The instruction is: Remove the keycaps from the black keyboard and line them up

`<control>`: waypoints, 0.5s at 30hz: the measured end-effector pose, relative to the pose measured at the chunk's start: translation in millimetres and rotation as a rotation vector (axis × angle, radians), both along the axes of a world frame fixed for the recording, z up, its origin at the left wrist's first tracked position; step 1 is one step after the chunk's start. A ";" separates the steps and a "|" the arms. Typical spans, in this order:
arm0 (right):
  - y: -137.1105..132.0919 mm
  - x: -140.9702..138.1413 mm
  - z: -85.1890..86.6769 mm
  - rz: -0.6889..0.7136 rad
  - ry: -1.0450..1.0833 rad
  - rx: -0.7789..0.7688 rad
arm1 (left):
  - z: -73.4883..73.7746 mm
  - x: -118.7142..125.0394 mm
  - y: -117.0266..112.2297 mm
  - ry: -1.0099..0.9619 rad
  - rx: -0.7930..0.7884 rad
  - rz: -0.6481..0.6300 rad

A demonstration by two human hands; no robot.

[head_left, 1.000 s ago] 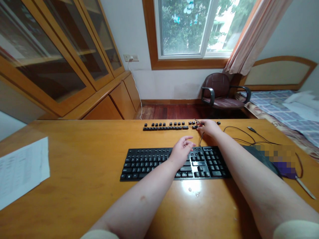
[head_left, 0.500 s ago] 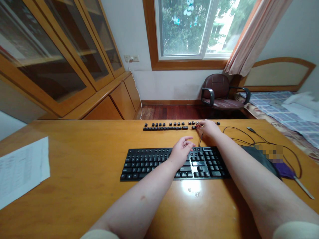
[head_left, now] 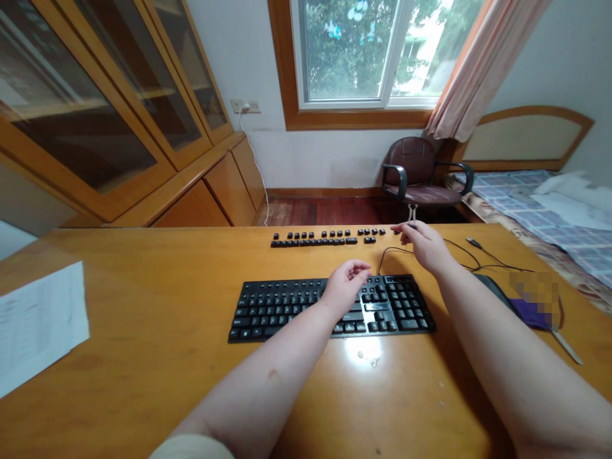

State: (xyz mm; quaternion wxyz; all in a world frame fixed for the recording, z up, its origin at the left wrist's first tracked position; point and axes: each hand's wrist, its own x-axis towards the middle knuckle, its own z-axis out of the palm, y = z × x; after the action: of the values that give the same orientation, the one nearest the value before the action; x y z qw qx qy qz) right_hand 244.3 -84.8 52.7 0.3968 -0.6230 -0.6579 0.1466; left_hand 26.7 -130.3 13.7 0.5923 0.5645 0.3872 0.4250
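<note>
A black keyboard (head_left: 287,310) lies on the desk, with small bare key stems along its upper rows. My left hand (head_left: 345,287) rests over its right-middle part, fingers loosely curled and apart, nothing visible in them. Beyond it, loose black keycaps (head_left: 332,241) lie in two rows along the desk's far edge. At the right end of these rows is my right hand (head_left: 425,247), its fingers pinched on a small two-pronged wire keycap puller (head_left: 412,211) whose prongs stick up. A keycap (head_left: 396,230) shows by its fingertips; whether they touch is unclear.
The wooden desk (head_left: 157,293) carries paper sheets (head_left: 43,325) at left. At right lie a black cable (head_left: 497,258), a dark pouch (head_left: 495,287) and a purple item (head_left: 523,312), partly blurred out. Beyond the desk stand an office chair (head_left: 415,166) and a bed (head_left: 507,191).
My right hand has moved right along the keycap rows, and the keycap puller's prongs now show upright. My left hand stays over the keyboard, its fingers slightly more curled. The view has shifted a little.
</note>
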 end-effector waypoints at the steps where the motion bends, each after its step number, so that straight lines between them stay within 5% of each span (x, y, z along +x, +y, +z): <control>1: -12.2 -0.1 2.1 0.046 -0.004 0.019 | -0.6 -0.6 -1.1 0.068 0.073 0.002; 7: -63.4 -13.2 -11.4 0.142 0.036 -0.078 | 6.0 3.3 -14.0 0.753 0.568 -0.032; 11: -67.7 -21.7 -20.7 0.153 0.119 -0.059 | 7.1 12.3 -18.7 1.046 0.674 -0.066; 15: -65.7 -22.3 -18.5 0.207 0.058 -0.043 | 3.8 14.8 -16.9 1.099 0.696 -0.103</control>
State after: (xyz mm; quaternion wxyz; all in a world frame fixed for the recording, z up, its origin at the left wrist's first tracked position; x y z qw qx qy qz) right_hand 222.0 -150.6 34.2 0.3850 -0.5554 -0.7038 0.2188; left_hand 41.5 -147.2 17.4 0.1105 0.8761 0.4459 0.1462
